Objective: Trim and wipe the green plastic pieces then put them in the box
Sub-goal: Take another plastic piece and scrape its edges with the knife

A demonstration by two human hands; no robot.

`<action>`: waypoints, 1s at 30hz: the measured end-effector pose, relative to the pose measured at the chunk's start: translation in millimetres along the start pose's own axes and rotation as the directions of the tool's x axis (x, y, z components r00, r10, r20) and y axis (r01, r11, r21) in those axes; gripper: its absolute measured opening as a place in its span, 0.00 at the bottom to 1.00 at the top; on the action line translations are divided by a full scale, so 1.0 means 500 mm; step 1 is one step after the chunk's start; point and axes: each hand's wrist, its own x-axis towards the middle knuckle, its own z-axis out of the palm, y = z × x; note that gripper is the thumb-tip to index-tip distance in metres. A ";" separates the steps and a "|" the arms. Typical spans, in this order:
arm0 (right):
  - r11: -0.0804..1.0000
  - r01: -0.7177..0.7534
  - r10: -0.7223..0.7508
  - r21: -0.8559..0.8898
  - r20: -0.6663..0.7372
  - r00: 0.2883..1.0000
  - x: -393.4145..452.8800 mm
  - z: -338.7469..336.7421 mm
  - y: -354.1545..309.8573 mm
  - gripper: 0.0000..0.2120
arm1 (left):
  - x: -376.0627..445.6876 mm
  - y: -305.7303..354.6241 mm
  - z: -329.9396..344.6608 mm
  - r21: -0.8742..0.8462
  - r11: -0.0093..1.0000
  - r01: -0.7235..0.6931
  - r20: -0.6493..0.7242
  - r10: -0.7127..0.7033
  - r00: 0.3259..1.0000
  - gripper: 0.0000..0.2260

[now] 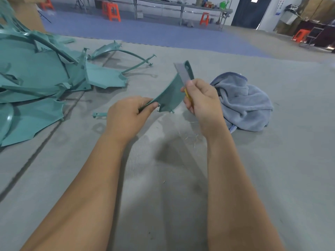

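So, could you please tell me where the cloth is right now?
The cloth lies crumpled on the grey mat, right of centre in the head view, just behind the right hand.

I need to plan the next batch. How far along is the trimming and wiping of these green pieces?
Early, by the look of it. Fine shavings on the mat suggest some trimming is done. In hand: the left hand holds a green piece while the right hand works a blade along its edge. Left: wiping with the blue cloth, the pile of pieces, and boxing; no packed box shows.
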 end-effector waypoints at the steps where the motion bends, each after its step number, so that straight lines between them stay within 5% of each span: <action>1: 0.999 -0.001 0.002 -0.045 0.007 1.000 -0.001 0.005 -0.001 0.14 | 0.000 0.000 0.000 -0.007 1.000 0.003 -0.003 -0.003 1.000 0.16; 6: 0.994 -0.009 0.008 -0.104 -0.005 1.000 -0.004 0.023 0.006 0.15 | 0.000 -0.001 0.004 -0.008 1.000 0.003 -0.010 -0.003 1.000 0.15; 10: 0.987 0.022 -0.003 -0.157 0.123 0.992 -0.009 0.044 0.012 0.17 | 0.000 -0.008 0.006 -0.071 0.996 0.048 0.009 -0.047 0.999 0.14; 17: 0.987 0.096 -0.103 -0.125 -0.047 0.994 0.001 0.053 0.013 0.13 | -0.005 -0.005 0.002 -0.130 0.986 0.101 0.025 -0.098 0.995 0.15; 26: 0.980 0.099 -0.070 -0.174 0.168 0.983 -0.008 0.047 0.026 0.16 | -0.008 -0.020 0.007 -0.188 0.975 0.120 0.035 -0.115 0.993 0.17; 30: 0.995 0.102 -0.101 -0.015 0.078 0.992 -0.006 0.057 0.022 0.14 | -0.008 -0.025 0.009 -0.203 0.970 0.133 0.046 -0.126 0.991 0.14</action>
